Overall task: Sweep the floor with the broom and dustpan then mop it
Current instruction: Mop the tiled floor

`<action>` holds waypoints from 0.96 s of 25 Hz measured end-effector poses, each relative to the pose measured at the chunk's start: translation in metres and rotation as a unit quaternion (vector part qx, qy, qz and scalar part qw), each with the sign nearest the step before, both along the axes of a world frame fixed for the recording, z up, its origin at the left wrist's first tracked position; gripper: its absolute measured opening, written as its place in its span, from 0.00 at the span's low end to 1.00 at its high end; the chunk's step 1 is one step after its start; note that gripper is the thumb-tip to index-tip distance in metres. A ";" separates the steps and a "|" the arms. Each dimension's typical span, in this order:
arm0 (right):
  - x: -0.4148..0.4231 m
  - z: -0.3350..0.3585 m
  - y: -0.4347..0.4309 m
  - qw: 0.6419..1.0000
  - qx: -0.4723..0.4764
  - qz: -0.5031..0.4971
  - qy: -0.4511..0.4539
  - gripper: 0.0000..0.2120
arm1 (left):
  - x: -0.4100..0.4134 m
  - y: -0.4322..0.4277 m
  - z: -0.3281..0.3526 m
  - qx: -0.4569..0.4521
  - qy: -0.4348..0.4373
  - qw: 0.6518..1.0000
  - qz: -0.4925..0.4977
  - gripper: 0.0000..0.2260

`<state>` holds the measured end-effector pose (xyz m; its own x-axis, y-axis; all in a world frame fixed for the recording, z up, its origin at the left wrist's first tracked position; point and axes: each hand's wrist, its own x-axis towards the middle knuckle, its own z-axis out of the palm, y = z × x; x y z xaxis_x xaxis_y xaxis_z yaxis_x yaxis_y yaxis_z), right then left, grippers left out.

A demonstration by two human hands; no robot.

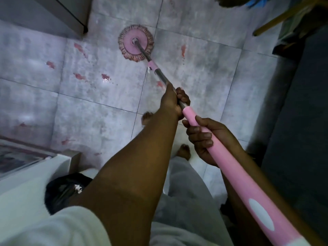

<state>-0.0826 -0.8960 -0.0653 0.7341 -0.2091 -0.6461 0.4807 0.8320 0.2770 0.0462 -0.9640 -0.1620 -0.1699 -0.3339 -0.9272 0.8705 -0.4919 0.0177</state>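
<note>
Holding the mop with both hands, I have my left hand [173,101] wrapped tight round the bare metal part of the pole in the middle of the frame, and my right hand [205,139] closed round the pink grip [230,176] lower right of it. The mop head [136,42] lies flat on the tiled floor [204,71] in the upper middle of the frame, well out ahead of my bare feet [183,151]

Pink stains [106,77] are scattered over the tiles, mostly left of the mop head, with one streak to its right, and the patch near the centre looks wet and shiny. My judgement is that the mopping is under way and most of these marks are not yet wiped

The main risk I see is slipping: I stand barefoot on tiles that look damp, and stepping forward onto a wet patch could take my foot from under me. Pushing the head through the stains may also smear them wider instead of lifting them if the mop is already dirty. A dark cabinet corner [83,27] sits near the head at upper left, so a wide stroke that way could knock it. My left hand is on smooth metal, which could slide if my palm is wet. I cannot see a broom or dustpan for certain
</note>
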 end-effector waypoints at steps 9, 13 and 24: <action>0.041 -0.032 -0.044 0.999 -0.017 0.029 -0.027 0.20 | 0.049 -0.043 -0.019 0.008 -0.047 0.999 -0.021 0.22; 0.084 -0.052 -0.096 0.998 -0.024 0.050 -0.011 0.11 | 0.096 -0.094 -0.030 -0.006 -0.062 0.998 -0.005 0.22; 0.138 -0.058 -0.096 0.999 -0.022 0.042 0.016 0.15 | 0.144 -0.099 -0.036 -0.023 -0.061 0.998 0.004 0.21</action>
